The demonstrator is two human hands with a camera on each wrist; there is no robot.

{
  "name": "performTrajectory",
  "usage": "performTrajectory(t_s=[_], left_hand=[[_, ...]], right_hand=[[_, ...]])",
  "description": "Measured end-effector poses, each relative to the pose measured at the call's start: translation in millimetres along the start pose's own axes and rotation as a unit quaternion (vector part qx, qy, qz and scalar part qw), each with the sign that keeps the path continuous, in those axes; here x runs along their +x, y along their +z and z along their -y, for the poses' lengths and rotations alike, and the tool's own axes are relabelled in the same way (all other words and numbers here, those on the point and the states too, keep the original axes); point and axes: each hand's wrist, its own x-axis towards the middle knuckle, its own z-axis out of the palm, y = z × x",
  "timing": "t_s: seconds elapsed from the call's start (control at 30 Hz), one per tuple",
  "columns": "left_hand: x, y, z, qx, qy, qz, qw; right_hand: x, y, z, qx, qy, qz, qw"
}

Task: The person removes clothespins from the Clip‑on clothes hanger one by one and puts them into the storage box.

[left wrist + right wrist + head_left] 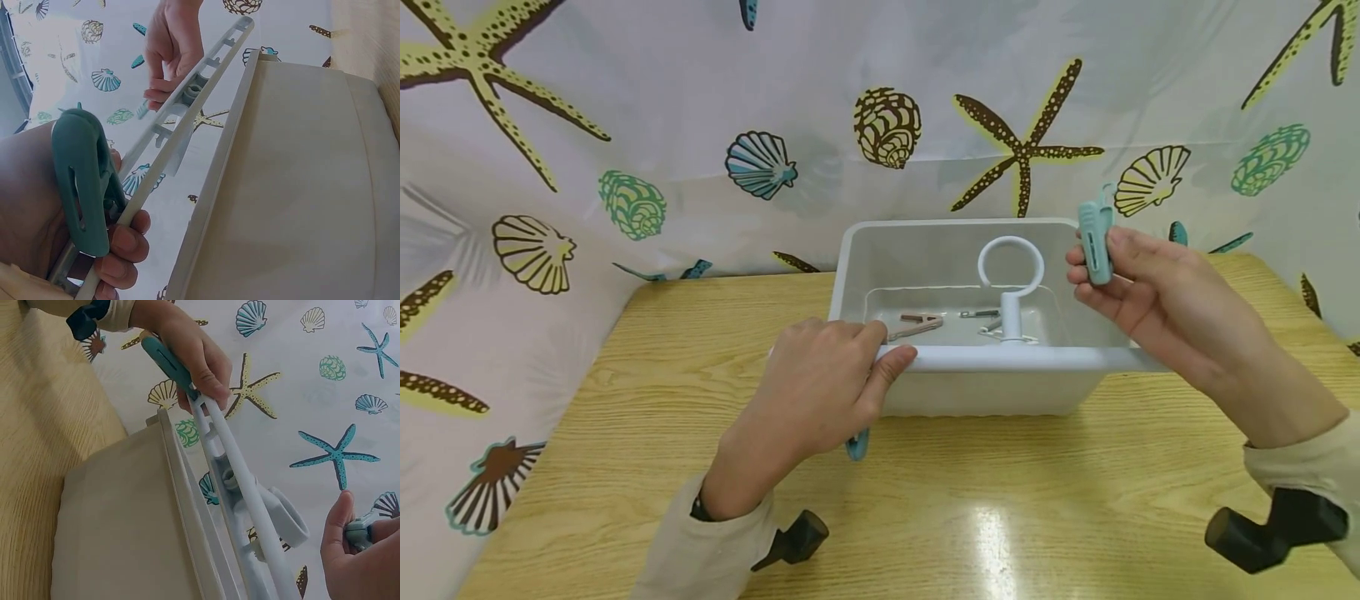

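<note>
My left hand (820, 383) grips the left end of a white plastic hanger (992, 358), which lies across the near side of a plastic tub. The hanger's round hook (1042, 267) stands up from its middle. On the held end sits a teal clip (84, 181), hanging below the bar and partly hidden by the hand in the head view. My right hand (1180, 292) pinches a second teal clip (1096, 242) between thumb and fingers, above the tub's right side and apart from the bar. The right wrist view shows this clip (358, 532) largely covered by the fingers.
The pale grey tub (970, 396) stands on a wooden table (700, 358). Inside lie a pinkish-brown clip (917, 325) and a dark grey clip (980, 314), with other parts behind the hook. A shell-patterned cloth (820, 67) hangs behind the table.
</note>
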Motion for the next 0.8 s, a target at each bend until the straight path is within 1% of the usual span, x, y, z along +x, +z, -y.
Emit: performTrajectory(t_s=[0.1,0.2,0.3,0.33,0.37,0.43,0.53,0.57,0.63,0.7,0.73,0.77,0.8], left_hand=[[-0.2,0.1,0.2,0.001,0.001,-0.002,1.0],[-0.5,0.0,0.2,0.003,0.001,-0.002,1.0],[-0.6,0.0,0.4,0.004,0.001,0.001,1.0],[-0.7,-0.2,0.3,0.003,0.001,0.002,1.0],[-0.6,-0.1,0.3,0.003,0.001,0.003,1.0],[-0.6,0.1,0.3,0.005,0.002,0.004,1.0],[-0.8,0.1,0.6,0.006,0.001,0.005,1.0],[-0.8,0.0,0.8,0.007,0.001,0.005,1.0],[-1.0,-0.1,1.2,0.006,0.0,0.006,1.0],[-1.2,-0.4,1.6,0.005,-0.002,0.008,1.0],[-1.1,-0.6,1.8,0.005,-0.002,0.009,1.0],[-1.1,-0.9,2.1,0.004,-0.005,0.011,0.9999],[-1.0,-1.1,2.6,0.003,-0.006,0.013,0.9999]], right_hand=[[4.3,-3.2,1.3,-0.01,0.01,-0.01,0.9999],[9.7,-5.5,2.2,-0.046,0.028,-0.043,0.9976],[15.8,-7.4,2.7,-0.102,0.056,-0.083,0.9897],[18.4,-7.7,2.8,-0.123,0.065,-0.098,0.9854],[21.0,-8.5,2.6,-0.143,0.073,-0.104,0.9815],[26.2,-10.0,2.2,-0.169,0.091,-0.102,0.9761],[33.5,-10.9,0.5,-0.211,0.117,-0.103,0.9649],[35.1,-11.3,-0.1,-0.221,0.127,-0.101,0.9618],[37.6,-10.8,-1.4,-0.226,0.139,-0.105,0.9585],[37.8,-9.6,-2.4,-0.241,0.133,-0.108,0.9553],[36.5,-10.1,-2.3,-0.262,0.126,-0.101,0.9515],[32.9,-9.7,-1.7,-0.295,0.115,-0.084,0.9448],[28.5,-9.0,-1.5,-0.336,0.096,-0.067,0.9344]])
